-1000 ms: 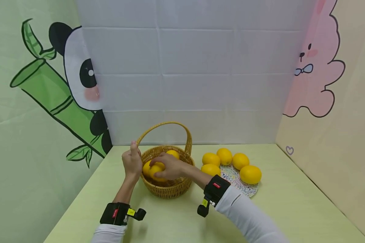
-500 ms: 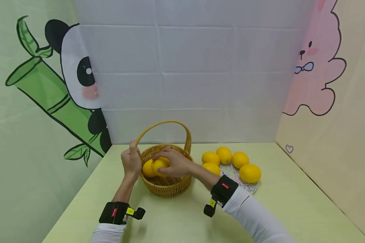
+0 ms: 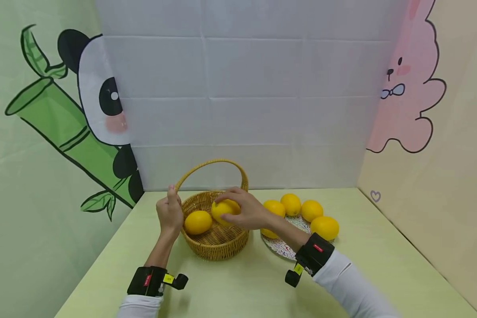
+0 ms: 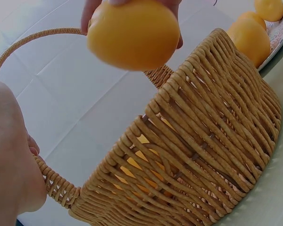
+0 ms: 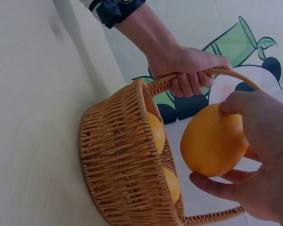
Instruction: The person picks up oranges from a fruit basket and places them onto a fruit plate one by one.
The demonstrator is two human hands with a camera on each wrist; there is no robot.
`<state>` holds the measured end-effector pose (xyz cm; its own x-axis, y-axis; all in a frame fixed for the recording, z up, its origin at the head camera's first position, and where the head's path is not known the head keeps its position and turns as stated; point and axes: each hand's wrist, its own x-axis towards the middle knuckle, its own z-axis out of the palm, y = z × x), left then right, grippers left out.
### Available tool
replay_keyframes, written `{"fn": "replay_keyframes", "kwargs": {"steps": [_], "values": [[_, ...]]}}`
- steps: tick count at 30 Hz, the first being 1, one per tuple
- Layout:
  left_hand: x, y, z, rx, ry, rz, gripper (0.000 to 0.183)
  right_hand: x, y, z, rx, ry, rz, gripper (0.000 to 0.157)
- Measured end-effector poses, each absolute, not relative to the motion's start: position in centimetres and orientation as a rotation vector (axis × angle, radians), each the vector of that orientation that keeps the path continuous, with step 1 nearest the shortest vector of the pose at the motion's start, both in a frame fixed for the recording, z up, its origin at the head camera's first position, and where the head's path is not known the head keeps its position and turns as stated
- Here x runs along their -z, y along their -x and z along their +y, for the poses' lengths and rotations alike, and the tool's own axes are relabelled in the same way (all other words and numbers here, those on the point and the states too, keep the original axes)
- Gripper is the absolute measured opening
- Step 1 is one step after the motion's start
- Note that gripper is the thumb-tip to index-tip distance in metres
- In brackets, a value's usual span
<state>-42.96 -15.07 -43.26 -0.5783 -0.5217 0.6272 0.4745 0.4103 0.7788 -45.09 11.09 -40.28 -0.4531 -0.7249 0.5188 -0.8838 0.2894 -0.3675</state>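
Observation:
My left hand (image 3: 170, 212) grips one side of the arched handle of a wicker basket (image 3: 214, 253). Between the thumb and fingers of my right hand (image 3: 247, 211) is a yellow lemon (image 3: 222, 213), raised above the basket's rim, as the left wrist view also shows. Inside the basket at the left lies another lemon (image 3: 198, 222). From the right wrist view, two lemons show past the rim, an upper one (image 5: 156, 132) and a lower one (image 5: 171, 185); the head view has one of these hidden behind my right hand.
Right of the basket is a round patterned plate (image 3: 280, 249) with several lemons (image 3: 325, 228) around its edge; my right forearm passes over its front. A pale back wall (image 3: 254, 119) and painted side walls enclose the table (image 3: 230, 291).
My right hand has lifted the lemon out of the basket's left part and carried it up and to the right. The left hand stays on the handle.

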Motion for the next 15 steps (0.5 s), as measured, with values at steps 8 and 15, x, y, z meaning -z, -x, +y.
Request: {"fn": "replay_keyframes", "kwargs": {"steps": [8, 15], "values": [[43.3, 43.0, -15.3, 1.346, -0.044, -1.739, 0.071, 40.0, 44.9, 14.8, -0.972, -1.442, -2.279, 0.043], [43.3, 43.0, -15.7, 1.357, -0.052, -1.746, 0.07, 40.1, 44.7, 17.4, -1.065, -1.38, -2.247, 0.039]]}}
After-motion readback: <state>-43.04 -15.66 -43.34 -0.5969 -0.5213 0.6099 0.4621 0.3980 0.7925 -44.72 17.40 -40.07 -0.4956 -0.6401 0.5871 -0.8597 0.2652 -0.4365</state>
